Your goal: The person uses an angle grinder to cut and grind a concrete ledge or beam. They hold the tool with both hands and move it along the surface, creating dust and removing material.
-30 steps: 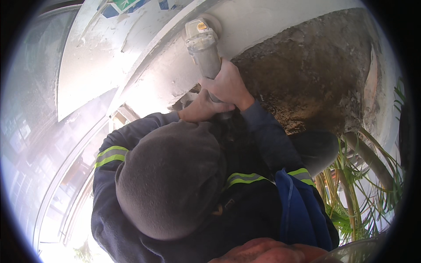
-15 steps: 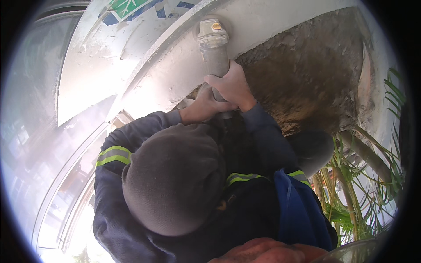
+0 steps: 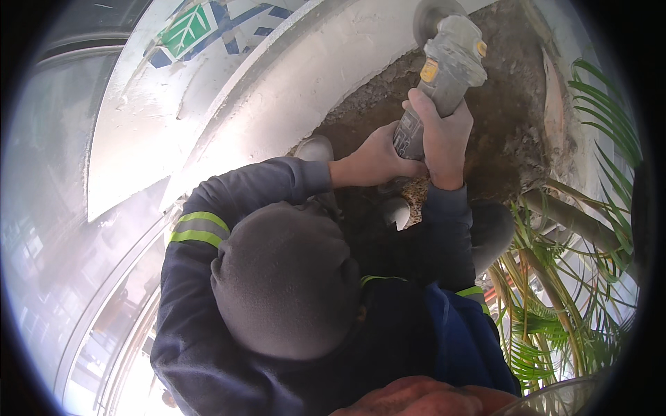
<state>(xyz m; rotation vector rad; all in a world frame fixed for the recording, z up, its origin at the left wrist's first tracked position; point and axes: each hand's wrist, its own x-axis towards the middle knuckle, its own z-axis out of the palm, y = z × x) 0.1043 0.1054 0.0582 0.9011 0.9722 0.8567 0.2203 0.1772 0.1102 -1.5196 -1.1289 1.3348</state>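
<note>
The right hand gripped the grinder around its body, the left hand its near end. The tool lay far right of centre, its disc by the white ledge.

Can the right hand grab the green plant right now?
Probably not: the right hand is busy, wrapped around the grinder. The plant is off to the right, and a knee seems to be partly in between. How far away it is, I can't tell.
</note>
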